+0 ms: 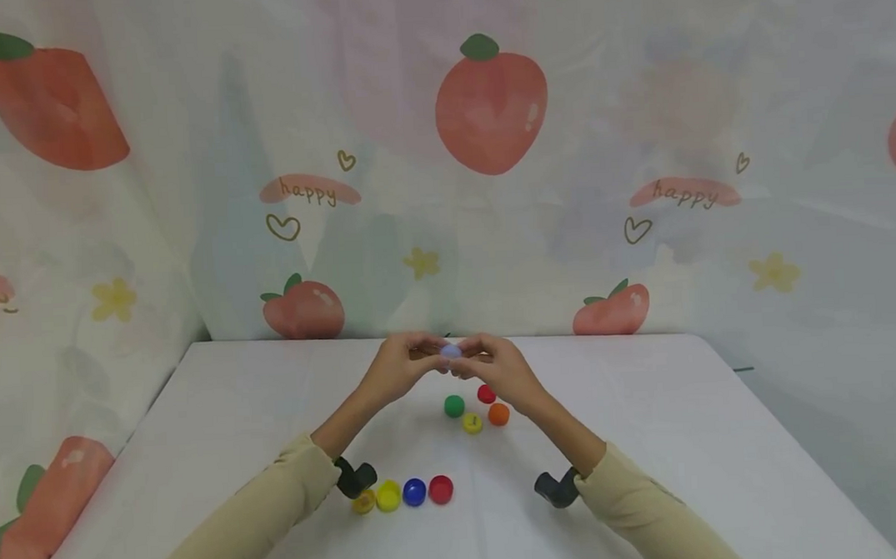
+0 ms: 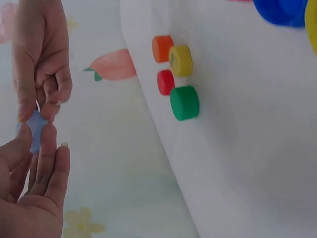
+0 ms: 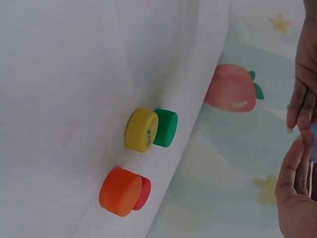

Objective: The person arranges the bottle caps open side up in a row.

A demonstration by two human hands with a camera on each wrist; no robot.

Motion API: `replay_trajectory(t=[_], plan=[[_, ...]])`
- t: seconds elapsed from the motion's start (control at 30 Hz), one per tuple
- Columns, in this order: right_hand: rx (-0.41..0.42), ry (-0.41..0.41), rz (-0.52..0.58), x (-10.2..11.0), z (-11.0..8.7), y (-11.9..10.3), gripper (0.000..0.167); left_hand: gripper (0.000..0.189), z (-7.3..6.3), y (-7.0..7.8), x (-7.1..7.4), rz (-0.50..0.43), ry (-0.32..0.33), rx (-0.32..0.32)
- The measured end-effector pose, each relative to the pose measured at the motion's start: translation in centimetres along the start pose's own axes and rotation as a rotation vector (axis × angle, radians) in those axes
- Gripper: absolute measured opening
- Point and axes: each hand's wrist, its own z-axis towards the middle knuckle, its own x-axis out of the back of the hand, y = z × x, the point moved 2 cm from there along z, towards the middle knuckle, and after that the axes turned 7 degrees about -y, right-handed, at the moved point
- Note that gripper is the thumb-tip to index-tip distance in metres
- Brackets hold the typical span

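Note:
Both hands meet over the far part of the white table, holding a small pale blue bottle cap [image 1: 450, 351] between their fingertips. The left hand [image 1: 403, 366] pinches it from the left with thumb and fingers. From the other side the right hand [image 1: 501, 367] pinches the same cap. The left wrist view shows the pale blue cap [image 2: 35, 131] partly covered by fingers; at the right wrist view's edge it is cut off. Below the hands lie a green cap [image 1: 454, 406], a yellow cap [image 1: 473, 423], an orange cap [image 1: 499, 415] and a red cap [image 1: 486, 394].
Nearer on the table [image 1: 273, 404], a row holds a gold cap [image 1: 363, 502], a yellow cap [image 1: 388, 496], a blue cap [image 1: 415, 492] and a red cap [image 1: 441, 489], their hollow sides up. A fruit-patterned curtain [image 1: 492, 252] hangs behind the far edge.

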Motion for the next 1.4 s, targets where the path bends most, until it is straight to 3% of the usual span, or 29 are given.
replay_trajectory(t=[0.07,0.23,0.43,0.63,0.77,0.97,1.17,1.4], plan=[[0.007,0.002,0.018,0.1,0.0,0.8,0.028,0.022,-0.3,0.3,-0.1,-0.013,-0.007,-0.017],[0.041,-0.02,-0.012,0.2,-1.1,0.4,0.024,0.021,-1.3,0.7,-0.3,-0.047,-0.046,-0.004],[0.093,-0.041,-0.092,-0.1,-2.2,-0.2,0.02,0.02,-2.5,1.2,-0.9,-0.111,-0.033,0.029],[0.066,-0.061,-0.073,-0.5,-3.2,-0.2,0.02,0.02,-3.5,1.8,-1.6,-0.092,0.005,0.076],[0.037,-0.107,-0.052,-0.6,-3.9,-0.6,0.02,0.016,-4.3,2.1,-1.9,-0.102,-0.008,0.094],[0.043,-0.163,-0.004,-0.7,-5.4,-1.7,0.015,0.012,-5.4,2.0,-2.5,-0.016,-0.026,0.028],[0.076,-0.205,-0.01,-1.1,-5.8,1.0,0.016,0.006,-6.2,1.5,-3.4,0.085,-0.04,-0.054],[0.053,-0.208,-0.019,-1.3,-6.8,1.7,0.022,0.01,-6.9,1.2,-4.3,0.068,-0.062,-0.045]])
